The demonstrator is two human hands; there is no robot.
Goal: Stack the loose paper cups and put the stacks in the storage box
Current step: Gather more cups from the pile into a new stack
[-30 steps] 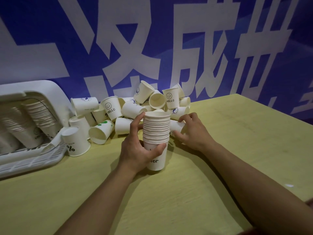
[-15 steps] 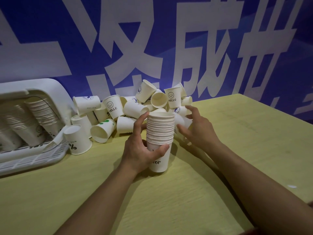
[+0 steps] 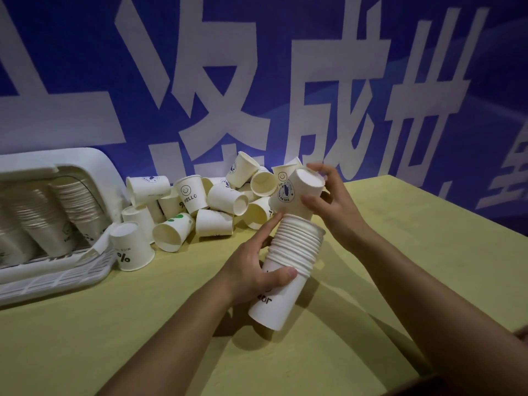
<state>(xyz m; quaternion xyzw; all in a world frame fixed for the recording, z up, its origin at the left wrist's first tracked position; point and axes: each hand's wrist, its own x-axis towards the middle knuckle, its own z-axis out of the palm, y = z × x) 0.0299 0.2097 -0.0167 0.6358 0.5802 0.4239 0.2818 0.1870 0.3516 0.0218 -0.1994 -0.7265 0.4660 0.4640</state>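
Note:
My left hand [image 3: 251, 270] grips a stack of nested white paper cups [image 3: 288, 261], lifted off the yellow table [image 3: 143, 324] and tilted to the right. My right hand [image 3: 328, 204] holds a single white cup with a blue print [image 3: 291, 192] upside down, its mouth at the stack's top rim. A pile of loose cups [image 3: 217, 198] lies behind against the wall. The white storage box [image 3: 51, 270] at the left holds several cup stacks [image 3: 43, 218].
A blue wall with large white characters [image 3: 257, 81] rises right behind the pile. One upturned cup with a "%" print [image 3: 131, 247] stands beside the box's mesh flap. The table's right edge [image 3: 457, 204] runs diagonally.
My right hand picked a cup from the pile and brought it up over the stack. My left hand raised the stack from the table and tilted it.

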